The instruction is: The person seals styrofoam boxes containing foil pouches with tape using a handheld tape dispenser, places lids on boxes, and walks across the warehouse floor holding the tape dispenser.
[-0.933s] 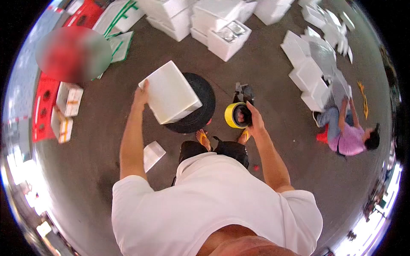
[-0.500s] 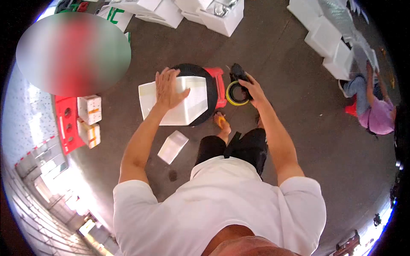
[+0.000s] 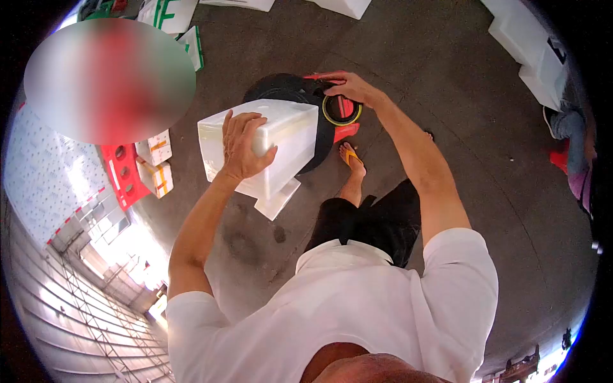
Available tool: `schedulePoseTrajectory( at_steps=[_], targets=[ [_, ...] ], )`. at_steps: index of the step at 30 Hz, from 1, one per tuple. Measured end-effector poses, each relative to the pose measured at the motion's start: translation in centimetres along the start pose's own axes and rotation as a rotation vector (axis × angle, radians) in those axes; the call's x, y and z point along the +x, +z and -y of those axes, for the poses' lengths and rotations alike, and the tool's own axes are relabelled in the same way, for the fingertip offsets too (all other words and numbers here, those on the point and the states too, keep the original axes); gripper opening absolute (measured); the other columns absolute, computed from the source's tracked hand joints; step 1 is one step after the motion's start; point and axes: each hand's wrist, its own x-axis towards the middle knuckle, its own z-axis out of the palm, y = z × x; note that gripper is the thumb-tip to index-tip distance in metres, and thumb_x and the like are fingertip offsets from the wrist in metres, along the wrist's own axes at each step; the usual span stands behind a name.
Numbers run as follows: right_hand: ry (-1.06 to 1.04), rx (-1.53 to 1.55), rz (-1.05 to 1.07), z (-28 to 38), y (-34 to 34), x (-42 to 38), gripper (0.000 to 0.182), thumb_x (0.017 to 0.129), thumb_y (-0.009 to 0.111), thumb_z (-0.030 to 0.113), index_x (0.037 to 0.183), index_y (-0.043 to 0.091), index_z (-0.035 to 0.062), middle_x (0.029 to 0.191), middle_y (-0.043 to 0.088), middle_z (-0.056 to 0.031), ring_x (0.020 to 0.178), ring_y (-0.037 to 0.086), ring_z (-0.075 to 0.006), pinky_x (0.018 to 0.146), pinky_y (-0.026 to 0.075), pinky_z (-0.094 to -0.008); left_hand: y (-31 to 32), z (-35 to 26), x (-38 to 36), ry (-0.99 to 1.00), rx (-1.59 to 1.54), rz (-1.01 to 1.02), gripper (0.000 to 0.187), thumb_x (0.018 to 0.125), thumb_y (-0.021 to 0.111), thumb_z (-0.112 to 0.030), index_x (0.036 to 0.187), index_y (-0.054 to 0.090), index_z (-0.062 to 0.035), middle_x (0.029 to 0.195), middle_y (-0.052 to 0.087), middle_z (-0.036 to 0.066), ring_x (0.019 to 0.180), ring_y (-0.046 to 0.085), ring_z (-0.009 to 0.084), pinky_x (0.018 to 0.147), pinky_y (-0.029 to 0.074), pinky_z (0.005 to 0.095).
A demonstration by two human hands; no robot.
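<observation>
A white foam box rests on a round black object in front of me. My left hand lies over its top, fingers stretched out and thumb apart. Beyond the box's right side, my right hand is closed on a tape dispenser with a yellow-edged tape roll; its dark body is mostly hidden by the hand. The roll is close to the box's right end. Red plastic shows behind and through the roll. A smaller white foam block sits low, partly covered by the box.
At left, small taped white boxes stand by a red perforated panel. White foam boxes are stacked at the far right, near another person's leg. More white boxes line the top edge. My sandalled foot is near the red plastic.
My right hand has brought the tape dispenser leftward and farther out, closer to the box. My left hand stays on the box, which looks more tilted. The whole view has shifted.
</observation>
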Motion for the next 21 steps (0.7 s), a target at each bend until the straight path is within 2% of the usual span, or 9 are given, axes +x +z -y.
schedulePoseTrajectory(
  at_steps=[3,5,11,14,15,17,19,20,21],
  targets=[
    [0.003,-0.142,0.035,-0.5,0.5,3.8,0.051,0.073,0.072,0.02,0.124,0.063,0.0184,0.117,0.064,-0.0072,0.109,0.058,-0.0208,0.094,0.044,-0.0296,0.2,0.5,-0.1,0.033,-0.013,0.002,0.057,0.058,0.074,-0.031,0.109,0.055,-0.0113,0.109,0.056,0.009,0.109,0.051,0.0265,0.111,0.022,0.0526],
    [-0.009,-0.502,0.381,-1.1,1.4,5.3,0.052,0.073,0.073,0.023,0.124,0.063,0.0181,0.115,0.065,-0.0084,0.105,0.06,-0.0221,0.091,0.046,-0.0306,0.1,0.8,-0.4,0.041,-0.027,0.022,0.056,0.058,0.074,-0.031,0.108,0.057,-0.0117,0.109,0.057,0.009,0.108,0.052,0.0261,0.11,0.023,0.0523],
    [-0.013,-0.218,0.303,-3.9,1.0,1.3,0.055,0.078,0.073,0.021,0.13,0.057,0.0104,0.118,0.063,-0.014,0.105,0.06,-0.0196,0.09,0.047,-0.0329,1.0,2.6,0.6,-0.075,-0.03,-0.108,0.047,0.065,0.072,-0.034,0.104,0.061,-0.0108,0.104,0.06,0.011,0.103,0.054,0.029,0.099,0.034,0.0487],
    [0.042,-0.062,0.206,-5.8,3.3,-5.7,0.056,0.078,0.074,0.017,0.13,0.056,0.0104,0.117,0.063,-0.0146,0.105,0.06,-0.0201,0.089,0.048,-0.0339,2.1,6.4,2.5,-0.664,0.075,-0.317,0.049,0.072,0.071,-0.038,0.111,0.06,-0.0104,0.103,0.061,0.016,0.103,0.054,0.0358,0.095,0.037,0.047],
    [-0.128,-0.169,0.108,-8.5,5.4,-6.9,0.055,0.078,0.074,0.016,0.13,0.056,0.0101,0.117,0.063,-0.0149,0.106,0.059,-0.0206,0.09,0.048,-0.0342,1.9,7.6,2.8,-0.886,0.018,-0.353,0.05,0.074,0.07,-0.039,0.113,0.059,-0.0104,0.104,0.061,0.018,0.105,0.054,0.0375,0.095,0.037,0.0466],
    [-0.309,-0.272,0.012,-9.0,7.0,-6.8,0.055,0.078,0.074,0.015,0.13,0.056,0.0099,0.117,0.063,-0.0152,0.106,0.059,-0.021,0.09,0.047,-0.0346,1.9,8.1,2.3,-0.844,0.094,-0.379,0.053,0.077,0.068,-0.04,0.117,0.057,-0.0068,0.108,0.06,0.019,0.109,0.053,0.0377,0.096,0.036,0.0457],
    [-0.002,0.013,0.04,-5.9,6.7,-3.3,0.055,0.078,0.074,0.018,0.129,0.057,0.01,0.116,0.063,-0.0156,0.109,0.058,-0.0228,0.094,0.045,-0.0346,1.5,10.1,2.9,-1.125,-0.046,-0.532,0.057,0.079,0.067,-0.042,0.119,0.054,-0.0038,0.113,0.058,0.018,0.114,0.05,0.036,0.099,0.035,0.0452],
    [-0.057,-0.04,0.068,-5.4,6.9,1.7,0.056,0.077,0.075,0.021,0.129,0.057,0.0101,0.116,0.063,-0.0157,0.109,0.058,-0.0233,0.094,0.045,-0.035,1.8,11.7,1.7,-0.921,-0.02,-0.741,0.06,0.077,0.069,-0.043,0.12,0.053,-0.0032,0.121,0.055,0.018,0.116,0.048,0.0352,0.1,0.034,0.0452],
    [-0.08,-0.096,0.099,-5.6,6.9,4.9,0.057,0.076,0.075,0.024,0.129,0.058,0.0103,0.116,0.064,-0.0157,0.11,0.058,-0.0237,0.094,0.044,-0.0354,1.7,11.9,0.8,-0.469,0.04,-0.692,0.06,0.077,0.071,-0.041,0.122,0.052,-0.0059,0.125,0.052,0.016,0.118,0.046,0.0344,0.1,0.034,0.0457]
  ],
)
